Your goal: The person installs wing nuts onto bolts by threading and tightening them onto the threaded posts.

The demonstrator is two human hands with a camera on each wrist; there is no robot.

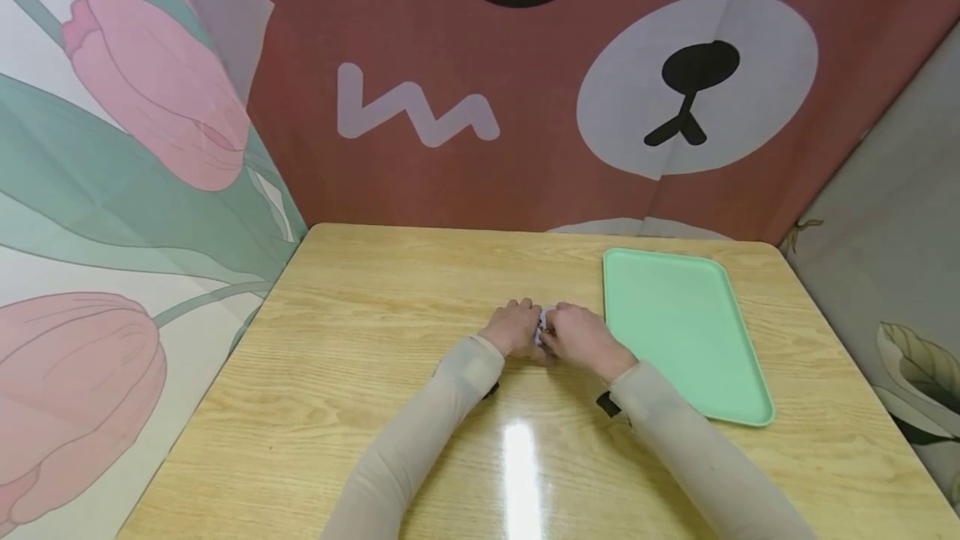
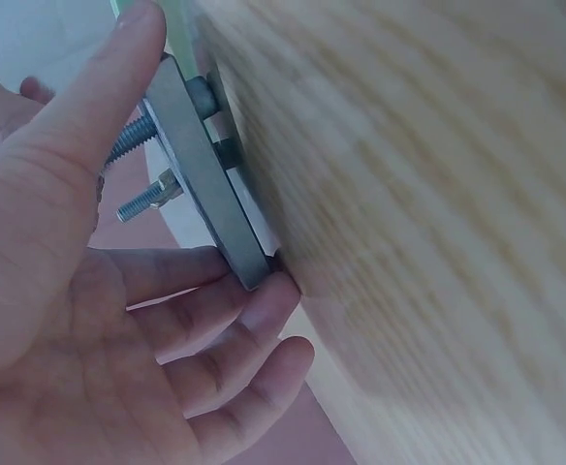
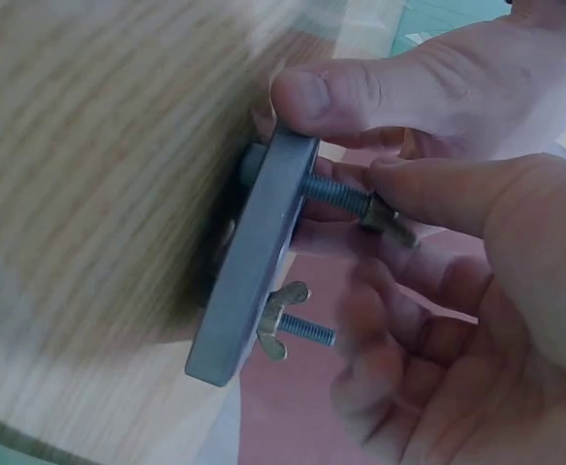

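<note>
Near the middle of the table, my left hand (image 1: 513, 330) grips a grey metal plate (image 3: 254, 262) by its edges, thumb on one end and fingertips at the other. Threaded bolts (image 3: 307, 329) pass through the plate, their heads on the table side. One wing nut (image 3: 283, 320) sits close against the plate. A second wing nut (image 3: 390, 223) is farther out, near the end of its bolt, and my right hand (image 1: 588, 342) pinches it between thumb and fingers. From the head view, the hands hide most of the plate.
A light green tray (image 1: 682, 332) lies on the right side of the wooden table (image 1: 360, 332). Behind the table hangs a red-brown printed cloth (image 1: 525, 182), with flowered cloth (image 1: 150, 215) along the left.
</note>
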